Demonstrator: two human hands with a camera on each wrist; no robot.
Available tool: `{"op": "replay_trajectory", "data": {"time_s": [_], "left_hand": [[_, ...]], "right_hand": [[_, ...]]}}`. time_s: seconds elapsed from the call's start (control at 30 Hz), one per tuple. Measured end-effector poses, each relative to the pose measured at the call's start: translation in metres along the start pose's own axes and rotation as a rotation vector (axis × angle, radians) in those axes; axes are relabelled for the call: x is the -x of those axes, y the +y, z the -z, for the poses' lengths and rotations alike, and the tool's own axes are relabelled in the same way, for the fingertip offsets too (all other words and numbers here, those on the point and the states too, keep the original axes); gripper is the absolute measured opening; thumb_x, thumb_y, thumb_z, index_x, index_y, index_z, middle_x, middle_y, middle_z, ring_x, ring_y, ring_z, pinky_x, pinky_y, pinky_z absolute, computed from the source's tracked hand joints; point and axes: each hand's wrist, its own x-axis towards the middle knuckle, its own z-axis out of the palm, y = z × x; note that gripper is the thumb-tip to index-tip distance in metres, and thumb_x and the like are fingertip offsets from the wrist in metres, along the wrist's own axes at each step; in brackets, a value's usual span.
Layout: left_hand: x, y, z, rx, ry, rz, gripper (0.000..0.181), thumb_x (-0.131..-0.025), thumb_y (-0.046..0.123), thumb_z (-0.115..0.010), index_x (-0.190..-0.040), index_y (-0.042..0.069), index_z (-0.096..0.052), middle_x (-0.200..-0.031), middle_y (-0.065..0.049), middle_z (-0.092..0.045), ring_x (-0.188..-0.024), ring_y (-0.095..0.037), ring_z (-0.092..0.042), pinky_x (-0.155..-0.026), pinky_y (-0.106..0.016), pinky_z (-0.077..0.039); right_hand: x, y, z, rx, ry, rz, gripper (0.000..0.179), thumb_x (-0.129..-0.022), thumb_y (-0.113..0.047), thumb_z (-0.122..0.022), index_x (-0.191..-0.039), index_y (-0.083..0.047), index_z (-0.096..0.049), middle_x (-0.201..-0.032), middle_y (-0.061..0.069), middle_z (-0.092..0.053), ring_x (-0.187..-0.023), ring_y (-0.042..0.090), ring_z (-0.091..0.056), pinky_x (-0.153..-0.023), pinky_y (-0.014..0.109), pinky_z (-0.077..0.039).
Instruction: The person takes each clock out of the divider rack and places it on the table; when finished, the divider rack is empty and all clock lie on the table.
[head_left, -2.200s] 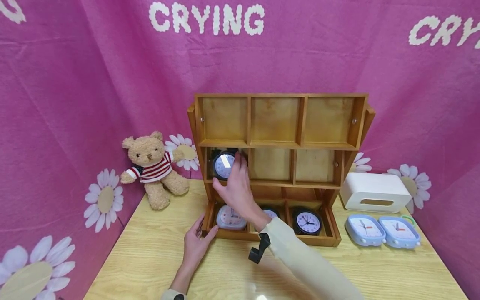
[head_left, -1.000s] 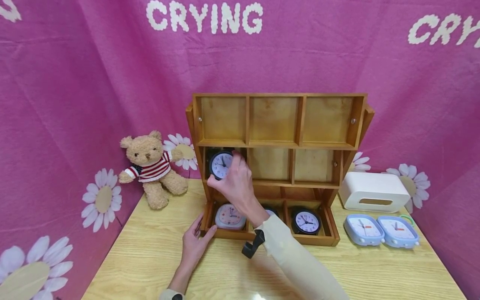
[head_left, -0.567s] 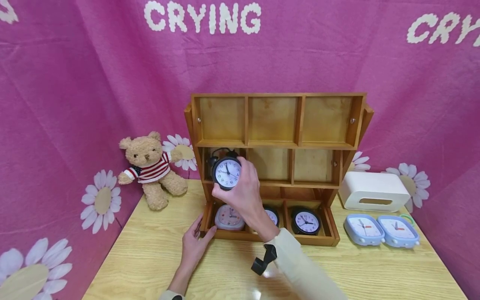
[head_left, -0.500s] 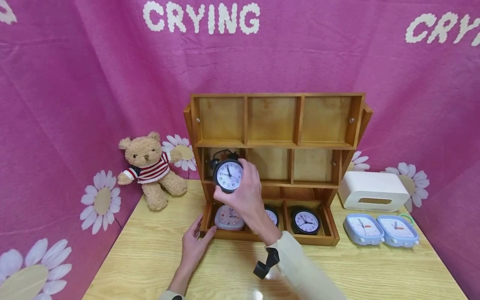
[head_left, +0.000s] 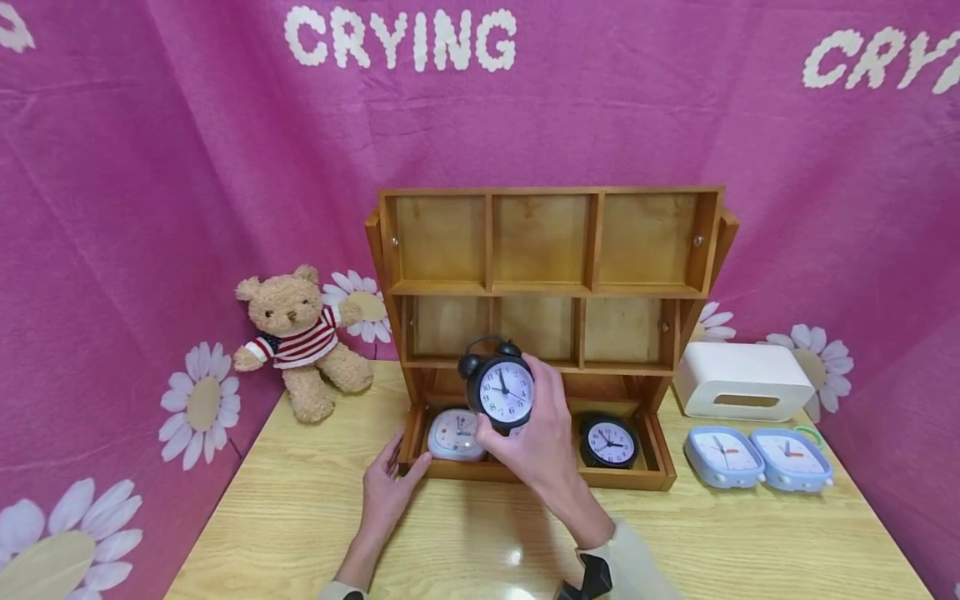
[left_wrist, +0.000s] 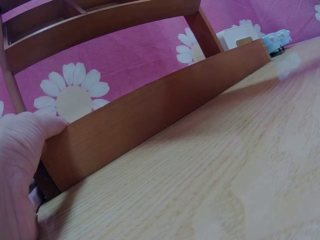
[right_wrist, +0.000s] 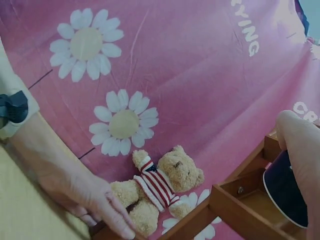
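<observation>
My right hand (head_left: 543, 437) grips a black twin-bell alarm clock (head_left: 506, 392) by its right side and lower edge. The clock is held in front of the tiered wooden shelf (head_left: 540, 242), its white dial facing me. In the right wrist view, the dark clock body (right_wrist: 287, 195) shows beside the fingers. My left hand (head_left: 386, 492) holds the shelf's front left corner, thumb on the front board (left_wrist: 150, 105). A pale rounded clock (head_left: 457, 435) sits in the bottom left compartment, a black round clock (head_left: 610, 442) in the bottom right. My right hand largely hides the bottom middle compartment.
Two light-blue clocks (head_left: 723, 458) stand on the wooden table (head_left: 300, 517) right of the shelf, before a white tissue box (head_left: 746, 379). A teddy bear (head_left: 300, 342) in a striped shirt sits at the left. A pink flowered cloth (head_left: 600, 100) hangs behind.
My right hand has taken the black alarm clock out of the middle row's left compartment and carried it right, down and toward me. The left hand stays at the shelf corner.
</observation>
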Motion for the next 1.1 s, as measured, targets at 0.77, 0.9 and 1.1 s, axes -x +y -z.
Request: {"op": "replay_trajectory", "data": {"time_s": [0.77, 0.9, 1.1], "left_hand": [[0.0, -0.004, -0.001, -0.023, -0.002, -0.015, 0.069, -0.091, 0.011, -0.082, -0.151, -0.004, -0.051, -0.151, -0.027, -0.053, -0.142, -0.039, -0.048, -0.119, -0.053, -0.037], [0.0, -0.003, -0.001, -0.02, -0.005, -0.012, 0.069, -0.091, 0.013, -0.082, -0.15, -0.004, -0.051, -0.152, -0.026, -0.052, -0.144, -0.039, -0.047, -0.119, -0.053, -0.036], [0.0, -0.002, 0.0, -0.021, -0.003, -0.002, 0.069, -0.091, 0.017, -0.084, -0.15, -0.001, -0.053, -0.152, -0.025, -0.052, -0.144, -0.039, -0.046, -0.121, -0.051, -0.034]], "right_hand": [[0.071, 0.047, 0.089, 0.142, 0.04, -0.104, 0.09, -0.061, -0.021, -0.088, -0.142, 0.001, -0.055, -0.13, 0.018, -0.059, -0.118, 0.024, -0.054, -0.1, 0.011, -0.038], [0.086, 0.059, 0.104, 0.173, 0.062, -0.112, 0.089, -0.062, -0.019, -0.087, -0.141, 0.005, -0.055, -0.129, 0.022, -0.058, -0.117, 0.027, -0.053, -0.103, 0.008, -0.035], [0.112, 0.077, 0.123, 0.233, 0.107, -0.142, 0.088, -0.06, -0.018, -0.087, -0.138, 0.008, -0.055, -0.129, 0.026, -0.058, -0.116, 0.03, -0.052, -0.103, 0.005, -0.03]]}}
